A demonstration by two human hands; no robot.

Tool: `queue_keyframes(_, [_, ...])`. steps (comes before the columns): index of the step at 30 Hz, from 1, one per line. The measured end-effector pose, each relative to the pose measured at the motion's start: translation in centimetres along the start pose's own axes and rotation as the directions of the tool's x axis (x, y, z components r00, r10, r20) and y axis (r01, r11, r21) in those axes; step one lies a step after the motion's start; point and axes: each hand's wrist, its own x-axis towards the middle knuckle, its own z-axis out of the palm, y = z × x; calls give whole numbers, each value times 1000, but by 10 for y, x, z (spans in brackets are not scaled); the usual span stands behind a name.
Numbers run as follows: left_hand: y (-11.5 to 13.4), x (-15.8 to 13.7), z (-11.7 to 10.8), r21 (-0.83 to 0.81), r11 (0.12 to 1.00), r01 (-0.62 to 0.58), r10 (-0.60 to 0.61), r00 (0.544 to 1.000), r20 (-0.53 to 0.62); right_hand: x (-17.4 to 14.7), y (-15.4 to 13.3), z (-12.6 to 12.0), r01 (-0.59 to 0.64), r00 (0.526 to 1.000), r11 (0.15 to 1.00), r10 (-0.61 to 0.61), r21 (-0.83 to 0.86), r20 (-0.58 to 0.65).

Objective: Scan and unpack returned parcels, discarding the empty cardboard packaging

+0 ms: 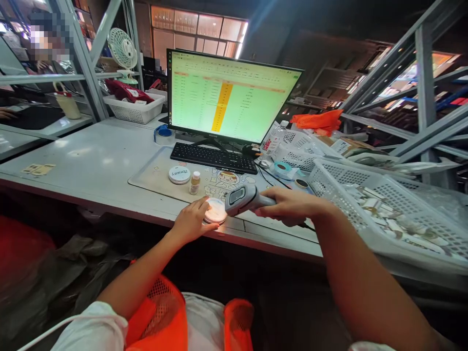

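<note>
My right hand (288,204) is wrapped round the handle of a grey barcode scanner (242,199). The scanner's head points left and down, and its light falls on a round, flat white tin (215,211) at the table's front edge. My left hand (192,219) grips this tin from the left, thumb at the near side and fingers at the top. Just behind it stands a small bottle (195,183) with a pale cap and amber contents. A second round tin (179,174) with "beauty" on its lid lies to the left of the bottle.
A monitor (234,97) showing a spreadsheet stands behind a black keyboard (214,157) on a patterned desk mat (153,173). Blue tape (164,131) lies left. A white basket (365,209) of small items sits right, near a plastic bottle (276,139). Another person sits far left.
</note>
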Motion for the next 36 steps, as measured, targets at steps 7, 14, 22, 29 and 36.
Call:
queue_keyframes(7, [0,0,-7,-125,992,-16,17,1000,1,5,-23,9,-29,999,1000,29,-8,23])
queue_keyframes(14, [-32,56,-55,-191,981,15,-75,948,-311,4,-22,6,-18,994,1000,15,-25,-111])
queue_keyframes(22, [-75,86,-53,-672,697,252,-366,930,-31,12,-25,16,217,942,963,-250,-160,-225])
queue_keyframes(29, [-72,78,-49,-881,441,171,-344,939,10,16,-26,17,272,907,945,-314,-181,-280])
queue_keyframes(36, [-72,80,-45,-867,472,162,-312,950,7,23,-16,15,294,892,928,-353,-231,-284])
